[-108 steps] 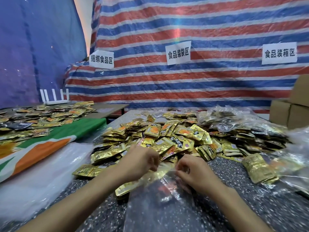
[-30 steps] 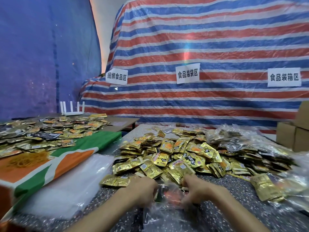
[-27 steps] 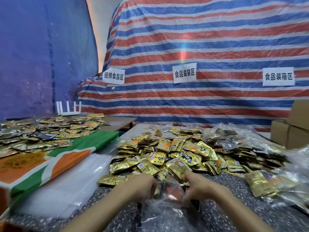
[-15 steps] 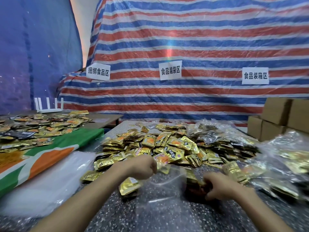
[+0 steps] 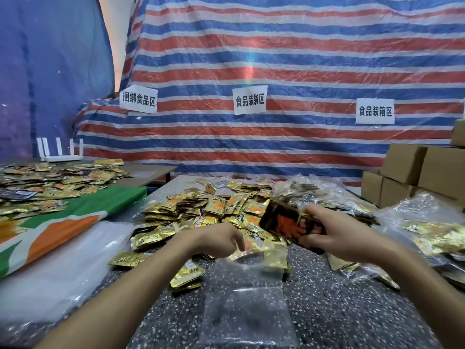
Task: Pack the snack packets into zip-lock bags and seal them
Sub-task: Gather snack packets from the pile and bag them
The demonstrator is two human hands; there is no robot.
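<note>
Lying flat nearest me on the speckled table [image 5: 339, 313] is the clear zip-lock bag [image 5: 247, 311], its mouth turned away from me toward the heap. My left hand [image 5: 219, 239] sits at that mouth with the fingers curled down. The blur keeps me from telling whether they pinch the rim or only hover at it. A loose gold packet [image 5: 187, 274] lies just beside the bag's left edge.

My right hand [image 5: 344, 235] is raised a little above the table, beyond and to the right of the bag. Its fingers and thumb are wrapped round a bundle of dark packets [image 5: 289, 222] printed in orange, tilted and held clear of the bag.

Behind both hands spreads the pile of gold snack packets [image 5: 196, 210]. To my right lie filled plastic bags [image 5: 432, 238], crinkled and shiny. To my left a stack of clear plastic [image 5: 50, 273] rests beside a green and orange cloth [image 5: 75, 217].

Farther off, cardboard boxes [image 5: 412, 170] stand at the right. A red, white and blue striped tarp [image 5: 276, 59] hangs across the back with a paper sign [image 5: 249, 100] near its middle.
</note>
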